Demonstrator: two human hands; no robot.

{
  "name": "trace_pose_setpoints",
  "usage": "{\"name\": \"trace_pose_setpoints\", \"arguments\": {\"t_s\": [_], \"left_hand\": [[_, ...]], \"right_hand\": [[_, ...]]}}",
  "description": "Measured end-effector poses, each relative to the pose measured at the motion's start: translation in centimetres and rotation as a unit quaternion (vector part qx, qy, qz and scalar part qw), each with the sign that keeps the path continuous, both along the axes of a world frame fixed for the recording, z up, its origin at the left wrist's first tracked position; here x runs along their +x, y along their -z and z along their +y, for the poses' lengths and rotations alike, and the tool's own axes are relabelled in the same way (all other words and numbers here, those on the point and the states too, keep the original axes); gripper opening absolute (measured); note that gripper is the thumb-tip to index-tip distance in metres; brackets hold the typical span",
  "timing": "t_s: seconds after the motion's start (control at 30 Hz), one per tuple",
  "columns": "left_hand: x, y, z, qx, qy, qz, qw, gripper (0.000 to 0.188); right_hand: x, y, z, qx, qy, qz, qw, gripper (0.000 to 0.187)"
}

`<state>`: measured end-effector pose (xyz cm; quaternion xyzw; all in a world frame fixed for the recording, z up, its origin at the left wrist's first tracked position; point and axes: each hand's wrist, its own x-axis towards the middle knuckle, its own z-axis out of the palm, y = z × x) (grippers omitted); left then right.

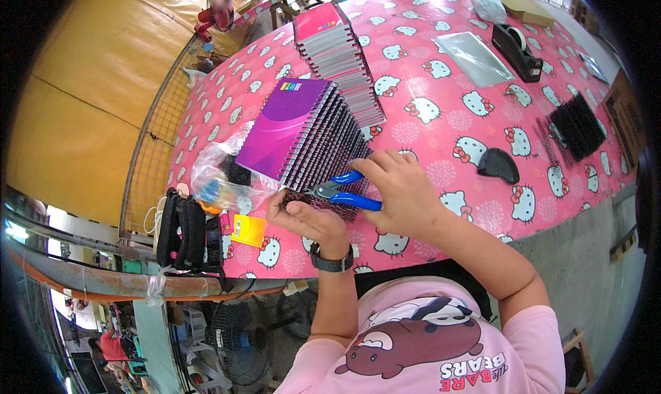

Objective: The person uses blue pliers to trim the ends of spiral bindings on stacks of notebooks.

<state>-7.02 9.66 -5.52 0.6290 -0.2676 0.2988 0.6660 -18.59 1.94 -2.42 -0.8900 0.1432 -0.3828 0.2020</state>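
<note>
A tall stack of purple spiral notebooks (281, 129) stands before me, its black wire coils facing right. My right hand (406, 191) is closed around the blue handles of a pair of wire cutters (352, 190). The jaws of the cutters lie at the near corner of the stack, by the coil ends. My left hand (308, 220), with a dark wristwatch on its wrist, curls against that same near corner, the thumb just below the jaws. Its fingertips are partly hidden by the notebooks, and whether they pinch one coil is too small to tell.
Behind stands a stack of red-covered spiral notebooks (320, 24). Rightward on the pink table lie a black stapler-like object (498, 165), black wire coils (577, 129), a tape dispenser (518, 53) and clear plastic sheets (474, 59). At left are a plastic bag (213, 170), a yellow packet (248, 230) and black straps (180, 232).
</note>
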Motion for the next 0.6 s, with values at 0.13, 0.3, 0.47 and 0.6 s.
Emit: {"name": "trace_pose_setpoints", "arguments": {"t_s": [0.13,0.3,0.47,0.6], "left_hand": [[-0.1,-0.1,-0.2,-0.009,-0.016,0.006,1.0,0.044],[-0.1,-0.3,-0.6,-0.009,-0.044,-0.038,0.998,0.041],[0.4,0.0,-0.6,-0.002,-0.049,-0.053,0.997,0.039],[0.4,0.0,-0.9,-0.04,-0.043,-0.02,0.998,0.039]], "right_hand": [[0.1,0.1,-0.1,0.01,-0.009,0.024,1.0,0.047],[-0.1,-0.2,-0.1,0.03,-0.028,0.039,0.998,0.043],[-0.4,0.1,-0.6,0.16,-0.046,0.133,0.977,0.043],[-0.3,0.8,-0.9,0.025,-0.029,0.046,0.998,0.043]]}}
